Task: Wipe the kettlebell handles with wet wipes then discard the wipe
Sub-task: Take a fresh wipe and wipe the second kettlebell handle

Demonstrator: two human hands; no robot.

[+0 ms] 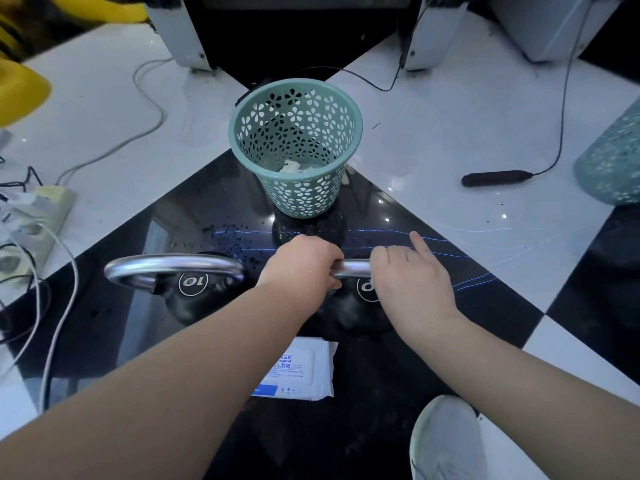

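Observation:
Two black kettlebells marked 10 stand side by side on the dark floor tile. The left kettlebell [194,296] has its steel handle [169,266] free. On the right kettlebell [363,306], my left hand [304,268] grips the left end of its handle [353,269]. My right hand [412,277] curls over the right end with one finger stretched out forward. No wipe shows under either hand. A white wet wipes pack [299,368] lies flat just in front of the kettlebells. Beyond them stands a teal perforated basket [242,133] with crumpled white wipes [291,167] at its bottom.
Water drops speckle the tile between basket and kettlebells. A power strip [38,223] with several cables lies at the left. A dark stick-shaped device [495,177] on a cord and a second teal basket [613,161] are at the right. My pale shoe [446,441] is at the bottom right.

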